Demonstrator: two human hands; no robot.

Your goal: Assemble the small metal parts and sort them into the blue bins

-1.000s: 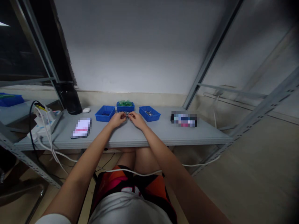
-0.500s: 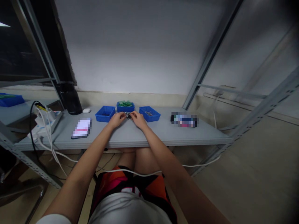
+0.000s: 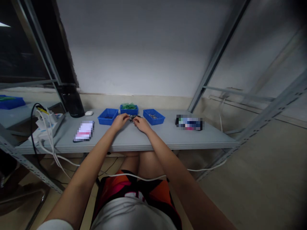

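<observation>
A small pile of shiny, dark and silvery metal pieces lies on the grey table, between my two hands. At its left side is my left hand, fingers bent and tips pressed together. My right hand is at the near right of the pile, its thumb and fingers also pinched. What either hand grips is too small to make out. Behind the pile stands a blue bin with green pieces. Another blue bin, to the right, holds silvery pieces. A third blue bin is on the left, with dark contents or a shadowed floor.
On the left of the grey table are a phone, a white case, a black bottle and a power strip with cables. Another phone lies on the right. Metal shelf posts frame the table.
My right hand has shifted slightly down, toward me, and my left hand slightly up. More of the pile shows between them. The bins and phones have stayed in place.
</observation>
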